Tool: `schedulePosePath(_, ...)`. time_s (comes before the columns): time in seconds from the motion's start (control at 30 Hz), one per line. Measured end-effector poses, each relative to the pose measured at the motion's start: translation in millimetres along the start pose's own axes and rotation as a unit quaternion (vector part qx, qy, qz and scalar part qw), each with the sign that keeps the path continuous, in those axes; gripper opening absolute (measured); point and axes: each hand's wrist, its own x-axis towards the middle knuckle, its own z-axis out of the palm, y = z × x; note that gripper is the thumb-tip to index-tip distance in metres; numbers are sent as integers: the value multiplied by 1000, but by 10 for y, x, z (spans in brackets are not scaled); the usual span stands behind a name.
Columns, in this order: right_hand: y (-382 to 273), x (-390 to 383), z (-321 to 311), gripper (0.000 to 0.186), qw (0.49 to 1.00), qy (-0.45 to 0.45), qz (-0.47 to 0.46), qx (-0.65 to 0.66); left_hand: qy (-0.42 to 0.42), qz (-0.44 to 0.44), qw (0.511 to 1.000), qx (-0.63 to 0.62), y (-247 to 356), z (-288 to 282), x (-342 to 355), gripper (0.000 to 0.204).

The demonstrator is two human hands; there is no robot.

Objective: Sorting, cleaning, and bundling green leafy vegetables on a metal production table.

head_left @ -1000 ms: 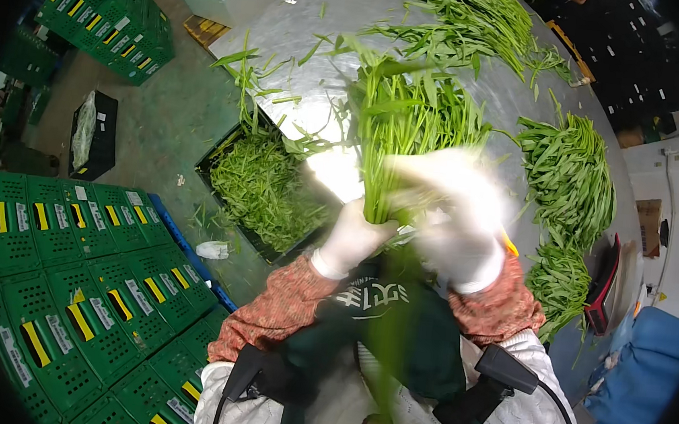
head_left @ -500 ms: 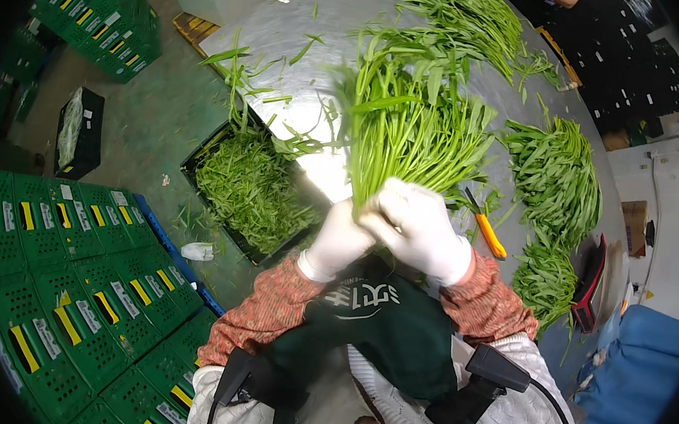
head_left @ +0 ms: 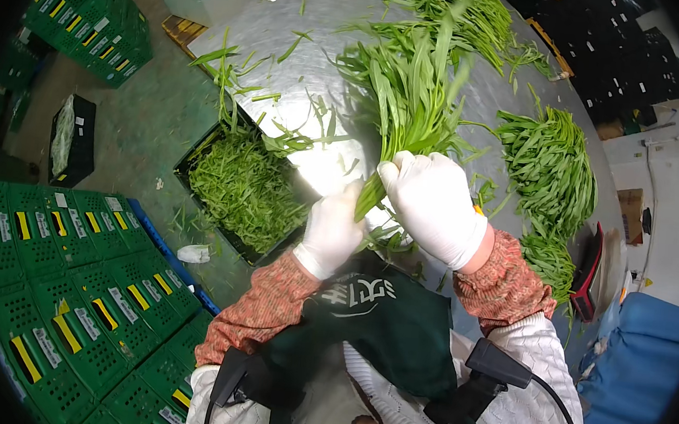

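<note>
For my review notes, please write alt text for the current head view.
White-gloved left hand and right hand hold a bunch of leafy greens over a metal table, the right farther up the bunch. More greens lie at right; a dark crate of cuttings and green crates stand at left.

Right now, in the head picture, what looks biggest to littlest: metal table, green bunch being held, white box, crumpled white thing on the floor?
1. Metal table
2. Green bunch, nearer the camera, so it may look extra big
3. White box
4. Crumpled white thing
</note>
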Motion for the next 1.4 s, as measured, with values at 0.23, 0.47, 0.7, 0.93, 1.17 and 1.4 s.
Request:
schedulePosePath(0.23, -82, -61, 95, 18, 1000, -5, 11, 4, -1, 29, 999, 28, -39, 16, -26, 41)
schedulePosePath(0.47, -64, -117, 229, 28, 998, 49, 13, 23, -33, 11, 999, 24, -64, 13, 12, 41)
schedulePosePath(0.7, 29, -59, 338, 20, 969, 205, 64, 123, -9, 75, 997, -13, -128, 68, 74, 31)
schedulePosePath(0.93, -504, 30, 26, 25, 941, 162, -109, 276, -106, -89, 878, -458, -216, 41, 105, 29)
schedulePosePath(1.17, -261, -310, 332, 22, 882, 23, -7, 471, -39, -164, 845, -508, -45, -222, 60, 19)
schedulePosePath(1.4, -94, -282, 462, 24, 701, 75, 361, 611, -4, -117, 814, -568, 68, -231, 94, 21)
